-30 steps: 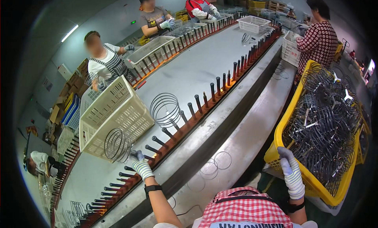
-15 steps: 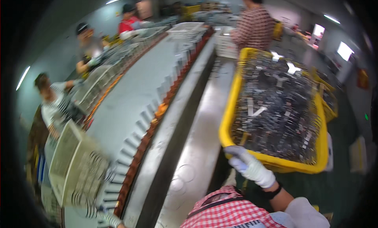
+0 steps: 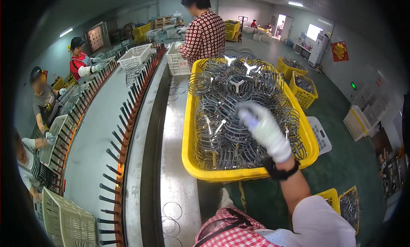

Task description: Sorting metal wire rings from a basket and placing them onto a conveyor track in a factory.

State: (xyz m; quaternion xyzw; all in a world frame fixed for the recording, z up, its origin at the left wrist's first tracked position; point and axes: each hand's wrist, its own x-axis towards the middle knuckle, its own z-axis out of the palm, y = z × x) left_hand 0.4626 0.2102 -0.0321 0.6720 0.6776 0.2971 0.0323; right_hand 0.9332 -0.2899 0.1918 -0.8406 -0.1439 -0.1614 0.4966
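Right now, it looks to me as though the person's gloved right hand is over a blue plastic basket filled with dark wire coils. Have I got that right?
Not quite: the plastic basket is yellow, not blue, as the head view shows. The gloved right hand is indeed over it, and it is filled with dark wire coils.

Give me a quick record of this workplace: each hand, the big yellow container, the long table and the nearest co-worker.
Right hand: white-gloved, over dark wire coils; contact unclear
Left hand: out of view
Yellow plastic crate: heaped with coils and pale Y-shaped pieces
Long table: rows of black pegs along its edges
Co-worker in patterned top: standing beyond the yellow crate, beside a white plastic crate
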